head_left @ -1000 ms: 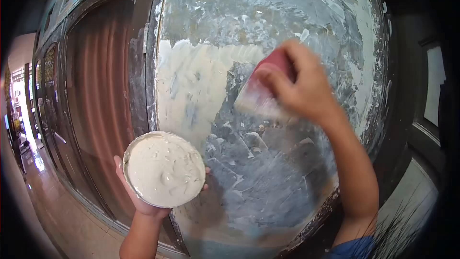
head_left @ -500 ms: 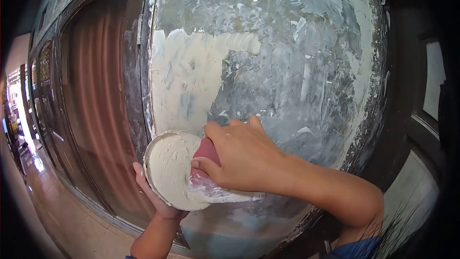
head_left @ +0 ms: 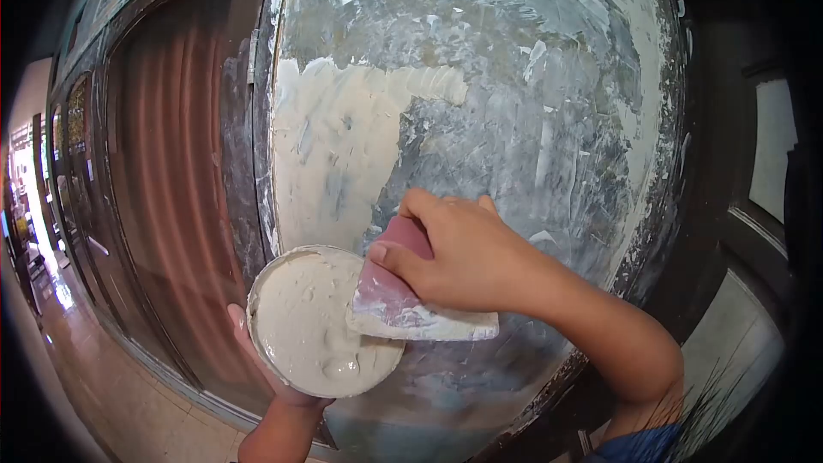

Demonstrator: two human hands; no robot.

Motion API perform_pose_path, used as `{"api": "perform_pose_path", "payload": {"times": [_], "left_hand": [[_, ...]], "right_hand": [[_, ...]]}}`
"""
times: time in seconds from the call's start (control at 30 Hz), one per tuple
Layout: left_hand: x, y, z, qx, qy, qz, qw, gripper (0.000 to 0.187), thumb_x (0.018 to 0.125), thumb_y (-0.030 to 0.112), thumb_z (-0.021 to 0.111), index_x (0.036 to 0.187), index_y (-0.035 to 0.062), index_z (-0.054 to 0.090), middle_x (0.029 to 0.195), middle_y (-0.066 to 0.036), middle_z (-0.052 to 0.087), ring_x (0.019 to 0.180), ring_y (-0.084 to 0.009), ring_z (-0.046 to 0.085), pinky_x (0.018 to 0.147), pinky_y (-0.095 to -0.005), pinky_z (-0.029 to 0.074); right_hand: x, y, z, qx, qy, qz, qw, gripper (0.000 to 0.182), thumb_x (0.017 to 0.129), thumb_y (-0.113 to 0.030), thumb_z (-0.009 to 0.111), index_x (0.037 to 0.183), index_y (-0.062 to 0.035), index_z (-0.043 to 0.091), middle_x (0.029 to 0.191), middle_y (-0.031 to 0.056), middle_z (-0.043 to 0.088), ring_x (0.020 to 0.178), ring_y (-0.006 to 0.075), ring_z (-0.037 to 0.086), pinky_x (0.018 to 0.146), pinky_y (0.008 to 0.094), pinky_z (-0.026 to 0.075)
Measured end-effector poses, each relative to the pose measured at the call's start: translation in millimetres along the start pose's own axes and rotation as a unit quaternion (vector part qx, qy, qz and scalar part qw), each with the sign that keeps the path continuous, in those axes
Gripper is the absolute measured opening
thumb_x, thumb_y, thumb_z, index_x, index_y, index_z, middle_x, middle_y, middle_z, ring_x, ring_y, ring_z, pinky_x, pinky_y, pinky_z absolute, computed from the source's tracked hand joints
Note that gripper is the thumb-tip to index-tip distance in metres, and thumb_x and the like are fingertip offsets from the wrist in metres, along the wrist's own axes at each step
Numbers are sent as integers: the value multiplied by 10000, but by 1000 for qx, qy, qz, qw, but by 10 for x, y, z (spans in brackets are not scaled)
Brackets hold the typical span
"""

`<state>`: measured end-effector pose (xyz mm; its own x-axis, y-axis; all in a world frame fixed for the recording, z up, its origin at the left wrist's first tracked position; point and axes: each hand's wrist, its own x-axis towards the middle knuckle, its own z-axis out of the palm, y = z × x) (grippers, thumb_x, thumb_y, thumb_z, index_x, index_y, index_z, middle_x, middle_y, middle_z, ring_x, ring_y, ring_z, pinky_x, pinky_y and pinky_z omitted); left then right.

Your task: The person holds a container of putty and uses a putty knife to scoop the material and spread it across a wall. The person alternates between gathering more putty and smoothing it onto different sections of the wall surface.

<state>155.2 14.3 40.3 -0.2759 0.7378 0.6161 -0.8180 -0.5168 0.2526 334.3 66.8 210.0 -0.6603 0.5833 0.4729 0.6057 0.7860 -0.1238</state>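
Note:
My left hand (head_left: 287,384) holds a round tub of off-white wall putty (head_left: 300,317) from below and the side, tilted so its contents face me. Most of those fingers are hidden behind the tub. In my right hand (head_left: 467,249) is a pinkish-red putty spreader (head_left: 394,283), gripped with the thumb on its near face. Putty coats the spreader's wide lower edge, which overlaps the tub's right rim in view. Behind both hands rises a grey, patchy wall (head_left: 514,154), with a fresh cream putty patch (head_left: 339,146) on its upper left part.
Left of the wall stands a dark wooden frame with a glass pane and a reddish curtain (head_left: 176,171) behind it. A dark panelled door (head_left: 720,180) is at the right. Tiled floor (head_left: 146,386) shows at lower left.
My right hand has lifted the spreader up and to the right, away from the putty surface. The tub has shifted slightly lower, and a dent now shows in its putty.

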Motion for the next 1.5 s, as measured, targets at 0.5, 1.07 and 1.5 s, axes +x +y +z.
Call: {"api": "perform_pose_path", "payload": {"times": [0.5, 1.07, 1.5], "left_hand": [[-86, 238, -34, 42, -14, -120, 992, 1194, 746, 1009, 420, 1636, 221, 313, 1623, -276, 352, 1307, -755, 372, 908, -905, 391], [-40, 284, -267, -70, -5, -129, 989, 1240, 672, 1069, 353, 1623, 272, 331, 1609, -270, 355, 1297, -716, 421, 913, -867, 436], [-68, 312, -229, -56, 33, -94, 993, 1140, 772, 1006, 381, 1614, 238, 333, 1556, -284, 427, 1225, -749, 463, 804, -875, 476]], "right_hand": [[482, 548, -586, 57, 252, 90, 962, 462, 924, -427, 667, 1150, -25, 690, 1041, 216, 752, 991, 350, 720, 918, 425, 517], [865, 1223, -1072, -190, 487, 50, 851, 545, 938, -569, 667, 1121, -56, 686, 1054, 181, 745, 1029, 354, 686, 1008, 511, 366], [884, 1253, -1091, -149, 497, 48, 854, 560, 932, -574, 668, 1133, -51, 683, 1031, 177, 757, 997, 359, 704, 1022, 503, 366]]}}
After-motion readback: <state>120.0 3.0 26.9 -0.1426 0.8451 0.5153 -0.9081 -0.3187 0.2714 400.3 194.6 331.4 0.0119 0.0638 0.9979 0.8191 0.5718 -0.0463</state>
